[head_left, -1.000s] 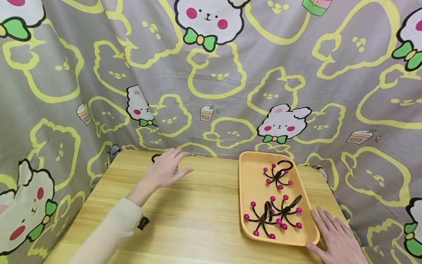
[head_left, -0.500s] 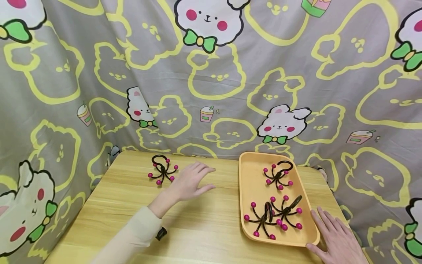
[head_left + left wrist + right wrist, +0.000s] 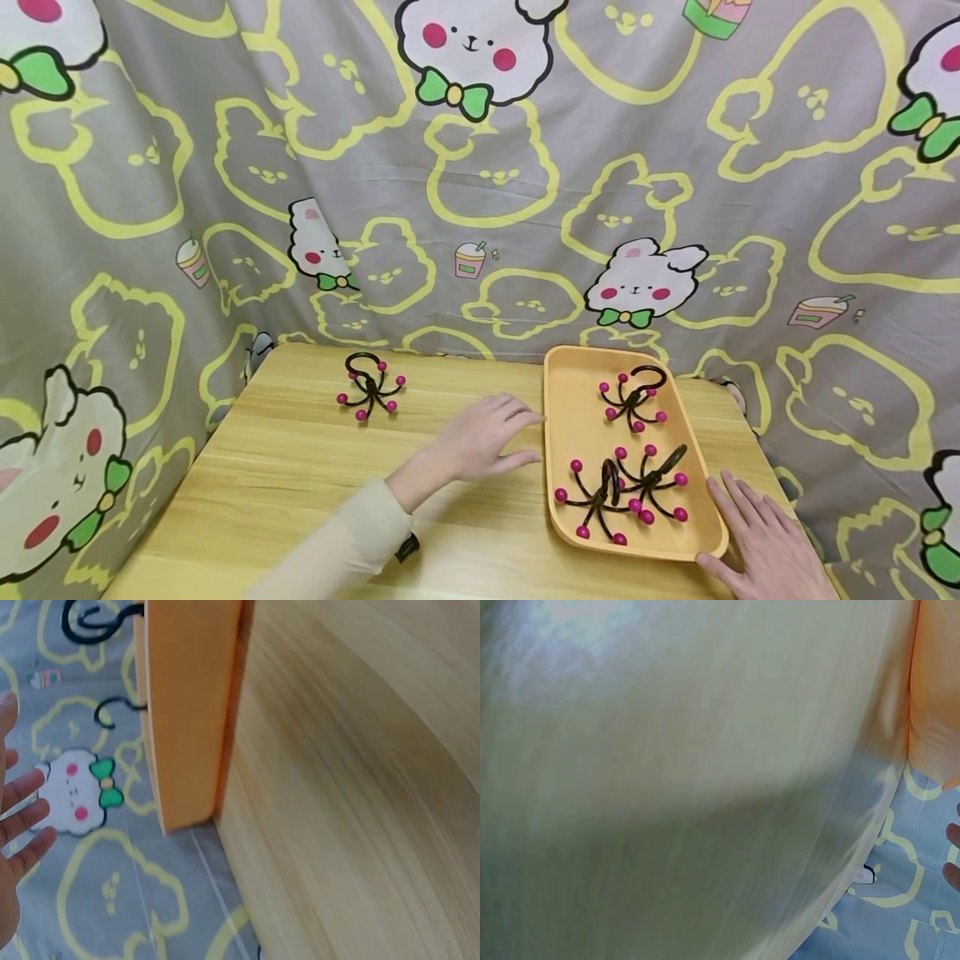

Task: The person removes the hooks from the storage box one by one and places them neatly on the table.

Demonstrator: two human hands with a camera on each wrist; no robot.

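My left hand (image 3: 486, 437) is in the air over the table, its fingers loosely extended and holding nothing, close to the left rim of the orange tray (image 3: 553, 467). My right hand (image 3: 772, 546) rests with straight fingers against the tray's right front corner. Inside the tray lie a black multi-prong hook with pink ball tips (image 3: 633, 400) at the back and two similar hooks near the front, a left one (image 3: 600, 496) and a right one (image 3: 652, 479), their prongs overlapping. Another pink-tipped hook (image 3: 371, 387) lies on the table at the back left.
The wooden table (image 3: 300, 467) ends at a patterned grey curtain (image 3: 510, 250) at the back, with more curtain along both sides. A small black piece (image 3: 407, 547) shows beneath the left sleeve (image 3: 337, 542). In the left wrist view the tray's side wall (image 3: 191, 712) stands close.
My left hand has moved right, from over the hook at the back left to beside the tray, uncovering that hook. The right hand and tray have stayed in place.
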